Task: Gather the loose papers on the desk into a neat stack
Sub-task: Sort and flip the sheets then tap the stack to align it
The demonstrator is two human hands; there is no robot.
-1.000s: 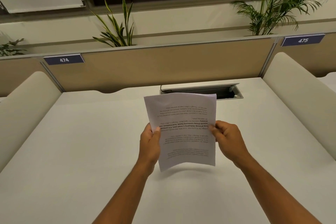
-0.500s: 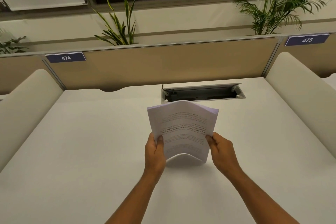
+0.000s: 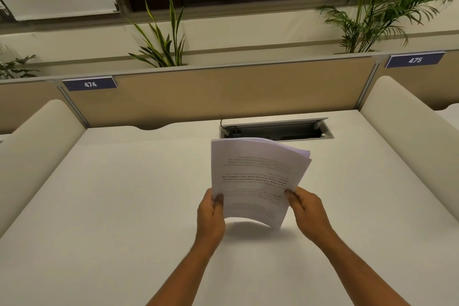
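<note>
Above the near middle of the desk (image 3: 99, 206), both hands, left (image 3: 211, 216) and right (image 3: 308, 211), are clamping the gathered papers (image 3: 255, 176) upright, far edges fanning; squaring and laying them down appears to be remaining.

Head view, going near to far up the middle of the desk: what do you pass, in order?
Left hand and right hand, level with each other, gripping the papers → open cable tray → tan partition → spiky plant.

Thin matt paper sheets (image 3: 255, 176) above a smooth matt white desk (image 3: 124, 206)
</note>
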